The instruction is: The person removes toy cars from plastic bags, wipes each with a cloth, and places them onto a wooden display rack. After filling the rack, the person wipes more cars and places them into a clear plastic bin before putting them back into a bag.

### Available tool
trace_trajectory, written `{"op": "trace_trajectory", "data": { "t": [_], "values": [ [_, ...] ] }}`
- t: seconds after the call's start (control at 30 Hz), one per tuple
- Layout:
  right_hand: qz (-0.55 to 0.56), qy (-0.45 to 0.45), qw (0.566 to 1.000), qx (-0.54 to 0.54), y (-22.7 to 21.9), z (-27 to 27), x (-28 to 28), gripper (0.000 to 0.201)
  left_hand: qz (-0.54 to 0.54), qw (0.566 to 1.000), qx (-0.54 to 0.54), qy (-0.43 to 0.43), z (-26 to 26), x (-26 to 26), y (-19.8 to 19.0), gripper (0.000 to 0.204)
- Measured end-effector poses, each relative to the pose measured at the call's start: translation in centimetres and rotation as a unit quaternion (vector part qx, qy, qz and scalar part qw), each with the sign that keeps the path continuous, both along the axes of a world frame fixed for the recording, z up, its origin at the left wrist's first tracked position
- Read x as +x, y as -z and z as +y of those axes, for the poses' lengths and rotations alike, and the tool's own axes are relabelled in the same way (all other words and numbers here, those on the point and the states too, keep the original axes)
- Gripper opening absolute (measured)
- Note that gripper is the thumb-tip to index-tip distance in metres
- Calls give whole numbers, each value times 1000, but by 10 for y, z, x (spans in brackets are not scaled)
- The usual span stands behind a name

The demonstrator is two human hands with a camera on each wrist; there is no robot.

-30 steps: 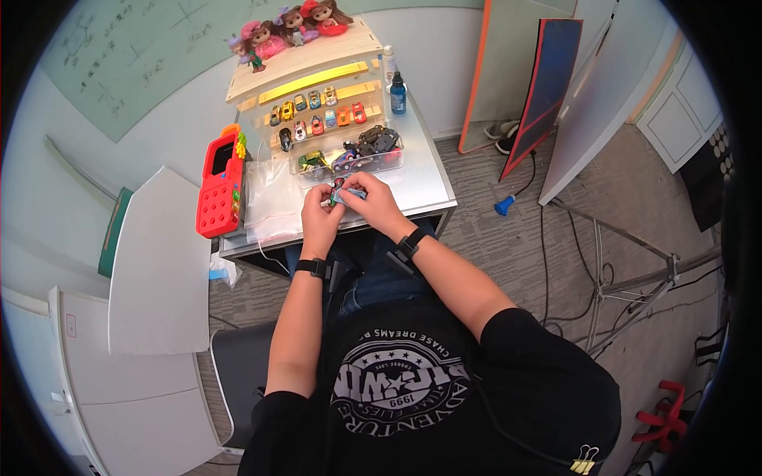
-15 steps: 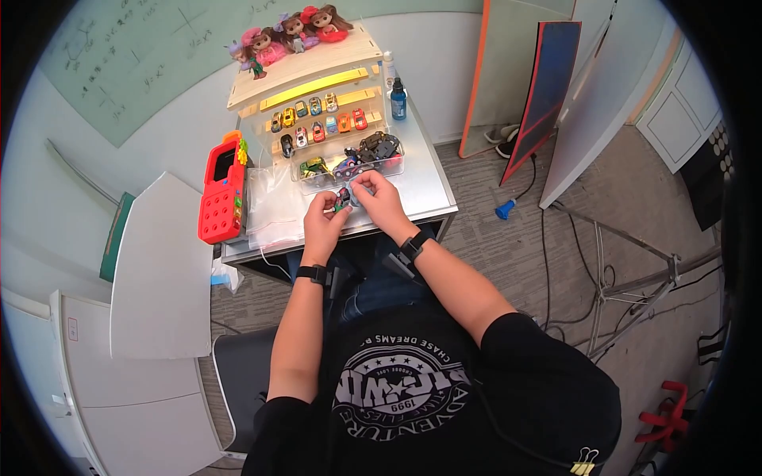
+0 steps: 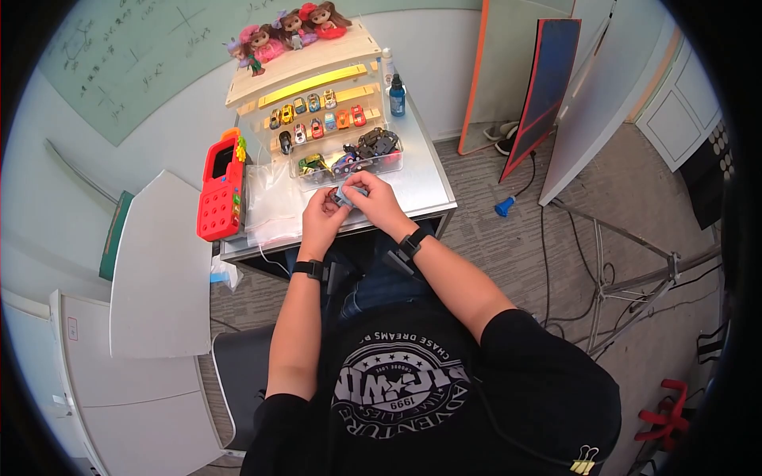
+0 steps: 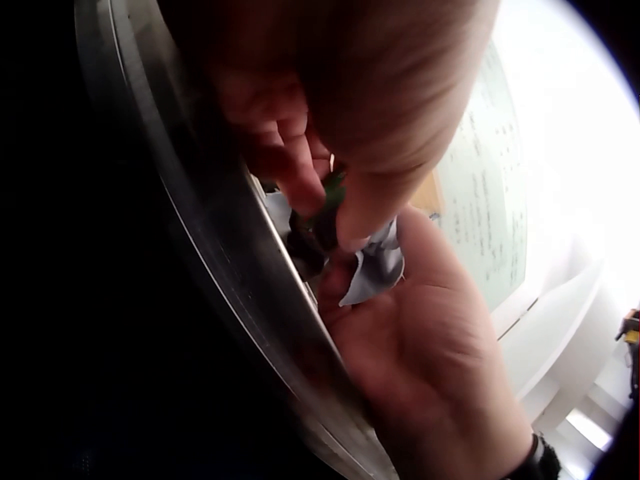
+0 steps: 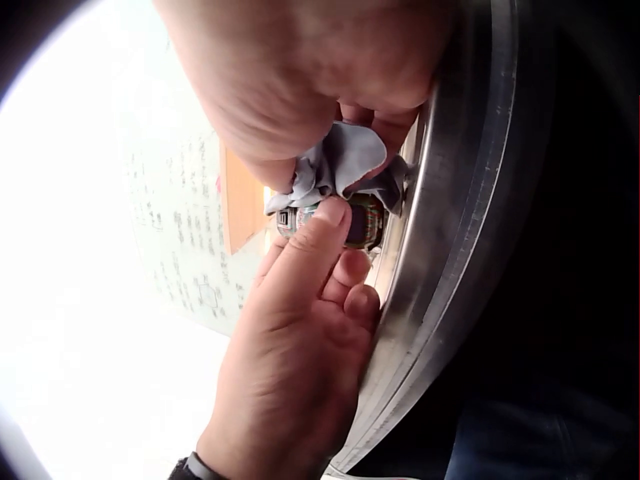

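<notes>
At shiny metal table (image 3: pixel 425 170), left hand (image 3: pixel 321 224) pinches toy car (image 5: pixel 362 226), right hand (image 3: pixel 379 205) grips crumpled grey cloth (image 5: pixel 352 158).

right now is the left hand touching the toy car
Touching. The right wrist view shows it: the left hand grips the toy car, its thumb lying across the body.

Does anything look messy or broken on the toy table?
A bit messy: the toys in the clear bin lie in a jumbled heap, while the little cars behind it stand in neat rows. I can't see anything spilled or broken.
</notes>
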State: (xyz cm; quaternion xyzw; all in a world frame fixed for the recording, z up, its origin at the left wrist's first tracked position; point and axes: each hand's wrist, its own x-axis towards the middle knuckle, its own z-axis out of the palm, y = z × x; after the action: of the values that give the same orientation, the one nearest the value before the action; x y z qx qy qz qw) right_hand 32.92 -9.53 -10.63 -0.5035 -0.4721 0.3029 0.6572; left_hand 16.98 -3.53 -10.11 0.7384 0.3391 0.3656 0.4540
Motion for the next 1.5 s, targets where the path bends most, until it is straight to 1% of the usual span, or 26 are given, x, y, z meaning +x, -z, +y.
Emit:
{"op": "trace_trajectory", "data": {
  "t": [0.03, 0.07, 0.1, 0.13, 0.17, 0.23, 0.27, 0.33, 0.47, 0.6, 0.77, 0.83, 0.87, 0.93, 0.97, 1.03, 1.07, 1.13, 1.17, 1.23, 1.27, 1.33, 1.37, 1.43, 1.47, 1.5],
  "values": [
    [1, 0, 1000, 0, -2, -1, -1, 18, -43, 996, -80, 18, 0, 0, 1, 35],
    [-41, 9, 999, -3, -3, -3, -2, 17, -42, 996, -80, 18, 2, -1, 6, 35],
    [-84, 17, 996, -6, -5, -4, -2, 17, -85, 991, -96, 25, 6, -1, 11, 35],
    [-84, 18, 996, -6, -6, -4, -2, 17, -127, 985, -112, 32, 10, -3, 16, 35],
    [-87, 26, 996, -8, -6, -4, -3, 17, -128, 985, -112, 32, 10, -3, 16, 35],
    [-90, 35, 995, -10, -6, -4, -3, 18, -168, 975, -136, 49, 11, -5, 16, 34],
    [-100, 45, 994, -1, -6, -4, -3, 18, -168, 975, -136, 48, 11, -6, 15, 34],
    [-110, 55, 992, 7, -7, -3, -2, 18, -209, 963, -164, 42, 10, -8, 14, 31],
    [-96, 65, 993, 6, 0, 2, -1, 18, -212, 961, -173, 49, 13, -9, 14, 30],
    [-84, 91, 992, -6, 5, 5, -1, 17, -225, 956, -187, 27, 13, -10, 12, 29],
    [-67, 87, 994, -12, 3, 3, -3, 16, -257, 944, -207, 29, 16, -10, 14, 28],
    [-59, 84, 995, -16, 0, 2, -2, 16, -197, 962, -178, 58, 18, -10, 18, 29],
    [-44, 83, 995, -24, 1, 2, -1, 16, -197, 962, -178, 58, 17, -8, 19, 29],
    [-28, 82, 996, -33, 1, 2, 1, 16, -150, 980, -122, 38, 13, -3, 21, 31],
    [-25, 85, 996, -17, 2, 2, 2, 18, -150, 980, -122, 38, 10, -1, 19, 31],
    [-23, 89, 996, -1, 3, 3, 3, 19, -105, 991, -87, 2, 4, 1, 14, 29],
    [-14, 75, 997, 16, 4, 3, 3, 20, -105, 991, -87, 2, 2, 2, 11, 29],
    [-5, 61, 998, 34, 6, 5, 4, 21, -66, 998, 14, 15, -1, 3, 6, 30],
    [3, 43, 999, 31, 6, 6, 4, 22, -65, 998, 15, 15, -1, 2, 5, 30],
    [12, 27, 999, 28, 8, 6, 4, 22, 23, 996, 80, 3, -1, 1, 3, 30],
    [14, 21, 999, 20, 4, 4, 3, 23, 24, 996, 80, 3, 1, 1, 6, 30],
    [18, 17, 1000, 12, -2, 0, 1, 24, -81, 994, -70, 26, 5, 2, 14, 31],
    [6, 19, 1000, 10, -6, -3, 0, 24, -79, 994, -71, 27, 6, 2, 15, 31],
    [-6, 20, 1000, 7, -5, -3, 0, 25, -128, 986, -100, 38, 9, 1, 18, 29],
    [-15, 7, 1000, 0, -3, -2, 1, 25, -127, 986, -100, 38, 9, 1, 15, 29],
    [-25, -5, 1000, -8, -2, -1, 2, 26, -149, 980, -123, 40, 9, 0, 13, 29]
  ]
}}
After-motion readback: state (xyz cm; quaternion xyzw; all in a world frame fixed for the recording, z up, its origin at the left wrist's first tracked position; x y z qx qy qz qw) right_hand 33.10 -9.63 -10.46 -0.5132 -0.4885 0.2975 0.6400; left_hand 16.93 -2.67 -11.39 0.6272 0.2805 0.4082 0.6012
